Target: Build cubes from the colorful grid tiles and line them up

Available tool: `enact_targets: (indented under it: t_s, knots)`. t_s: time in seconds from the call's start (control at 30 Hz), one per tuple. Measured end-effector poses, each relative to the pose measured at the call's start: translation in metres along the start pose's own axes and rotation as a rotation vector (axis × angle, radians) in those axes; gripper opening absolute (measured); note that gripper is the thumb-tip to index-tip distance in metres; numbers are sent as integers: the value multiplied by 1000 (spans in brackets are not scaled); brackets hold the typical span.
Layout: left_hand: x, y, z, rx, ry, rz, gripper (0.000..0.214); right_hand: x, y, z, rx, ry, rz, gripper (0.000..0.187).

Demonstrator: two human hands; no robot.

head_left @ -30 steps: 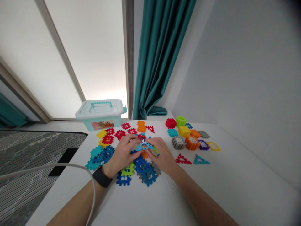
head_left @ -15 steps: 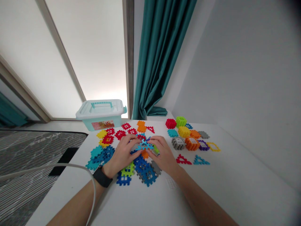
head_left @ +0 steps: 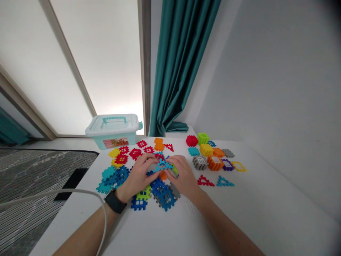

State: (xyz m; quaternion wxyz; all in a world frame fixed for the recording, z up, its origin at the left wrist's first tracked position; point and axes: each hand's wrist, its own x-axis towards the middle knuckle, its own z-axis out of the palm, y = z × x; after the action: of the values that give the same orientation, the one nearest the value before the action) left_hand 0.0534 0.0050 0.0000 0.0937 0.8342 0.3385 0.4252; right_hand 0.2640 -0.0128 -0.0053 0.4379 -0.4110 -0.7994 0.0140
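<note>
Between my two hands is a light-blue toothed building piece (head_left: 163, 165) with openings in it, held up over the pile. My left hand (head_left: 140, 175), with a dark watch (head_left: 115, 201) on the wrist, grips its left side between thumb and fingers. On the right side my right hand (head_left: 183, 175) pinches it the same way. Below the hands lie dark-blue interlocking panels (head_left: 163, 193), a lime-green panel (head_left: 144, 193) and a grey panel (head_left: 175, 191). An orange piece (head_left: 162, 175) shows just under the held one. Fingertips partly hide the held piece's ends.
A lidded teal box (head_left: 114, 131) stands at the back left. Red panels (head_left: 135, 154) and teal panels (head_left: 108, 179) lie left. Stacked pieces, including an orange block (head_left: 215, 163), sit right, behind a red triangle (head_left: 205, 181) and a blue triangle (head_left: 225, 181). A white cable (head_left: 103, 213) crosses my left forearm.
Both hands keep their hold on the light-blue piece, with hardly any movement. The whole view has shifted slightly.
</note>
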Motion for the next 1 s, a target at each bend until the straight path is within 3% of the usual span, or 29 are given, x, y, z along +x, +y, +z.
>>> enact_targets:
  t_s: [0.23,0.4,0.77,1.0]
  knots:
    - [4,9,3,-61,0,-1,19,-3,1,-11,44,-25,-95,24]
    - [9,23,13,-148,-60,11,17,-17,6,-26,32,-14,-72,20]
    - [27,58,56,-252,-303,119,32,-72,27,-76,-58,60,-1,25]
    - [41,70,95,-290,-361,146,20,-98,38,-96,-125,98,65,23]
